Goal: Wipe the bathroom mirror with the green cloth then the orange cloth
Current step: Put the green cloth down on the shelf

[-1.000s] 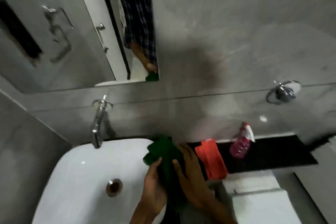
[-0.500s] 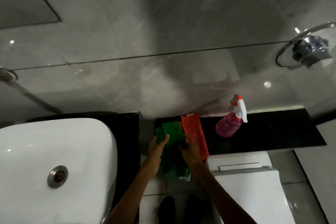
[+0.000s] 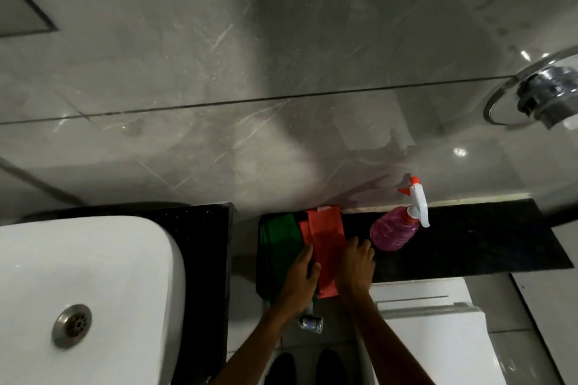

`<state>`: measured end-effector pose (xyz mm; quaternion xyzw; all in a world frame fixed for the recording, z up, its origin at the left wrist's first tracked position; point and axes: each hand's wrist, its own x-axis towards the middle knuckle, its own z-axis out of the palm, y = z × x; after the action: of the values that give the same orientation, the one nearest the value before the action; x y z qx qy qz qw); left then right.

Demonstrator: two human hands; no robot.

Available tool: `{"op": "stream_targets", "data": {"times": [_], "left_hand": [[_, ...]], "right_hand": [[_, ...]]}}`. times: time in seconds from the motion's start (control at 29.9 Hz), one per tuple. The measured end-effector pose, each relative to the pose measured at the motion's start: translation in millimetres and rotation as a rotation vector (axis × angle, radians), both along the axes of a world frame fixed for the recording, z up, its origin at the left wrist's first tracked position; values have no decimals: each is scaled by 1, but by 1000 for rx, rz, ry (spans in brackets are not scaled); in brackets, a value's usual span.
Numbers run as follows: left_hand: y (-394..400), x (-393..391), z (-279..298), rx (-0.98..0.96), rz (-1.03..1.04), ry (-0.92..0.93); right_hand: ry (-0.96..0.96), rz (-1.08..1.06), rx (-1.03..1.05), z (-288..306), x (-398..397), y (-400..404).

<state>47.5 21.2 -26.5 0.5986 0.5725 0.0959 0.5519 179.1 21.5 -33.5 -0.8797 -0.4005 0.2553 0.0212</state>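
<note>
The green cloth [image 3: 280, 239] lies flat on the left end of the black ledge [image 3: 469, 241]. The orange cloth [image 3: 327, 237] lies right beside it, slightly overlapping its right edge. My left hand [image 3: 300, 277] rests palm down on the green cloth, fingers spread and thumb touching the orange cloth's left edge. My right hand [image 3: 356, 266] sits against the orange cloth's right edge with its fingers curled onto it. Only a corner of the mirror [image 3: 18, 9] shows at the top left.
A pink spray bottle [image 3: 394, 230] with a white trigger stands on the ledge just right of my right hand. A white basin [image 3: 93, 275] is at the left, a white toilet tank [image 3: 438, 331] below the ledge, and a chrome wall fitting [image 3: 544, 94] at the far right.
My view has swung right from the basin to the ledge. Both hands carried the green cloth over and laid it beside the orange cloth. My right hand has shifted to the orange cloth's right edge.
</note>
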Motion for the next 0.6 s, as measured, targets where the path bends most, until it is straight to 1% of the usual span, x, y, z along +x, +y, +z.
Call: {"op": "stream_targets", "data": {"times": [0.03,0.1,0.13,0.2,0.23,0.3,0.33,0.37,0.43,0.5,0.53,0.6], "left_hand": [[3,7,2,-45,26,-14],[8,14,5,-164,102,-83],[14,18,19,-144,116,-137],[11,24,19,-224,135,-194],[4,22,34,-280,164,-231],[-1,20,36,-348,306,-284],[3,20,40,-370,382,-308],[6,13,50,-386,458,-345],[14,9,60,-454,596,-481],[11,2,82,-508,673,-602],[3,-13,116,-495,681,-673],[1,-49,175,-390,656,-817]], "right_hand": [[5,32,-3,-1,3,3],[100,58,3,3,6,7],[126,79,73,18,9,15],[283,-2,121,21,8,13],[369,-44,139,41,5,5],[469,-71,189,52,-2,-3],[507,-29,226,61,-4,-1],[562,14,260,76,-7,0],[633,94,345,100,-10,9],[746,139,448,135,-14,7],[785,169,522,174,-26,1],[834,240,652,236,-49,-5]]}}
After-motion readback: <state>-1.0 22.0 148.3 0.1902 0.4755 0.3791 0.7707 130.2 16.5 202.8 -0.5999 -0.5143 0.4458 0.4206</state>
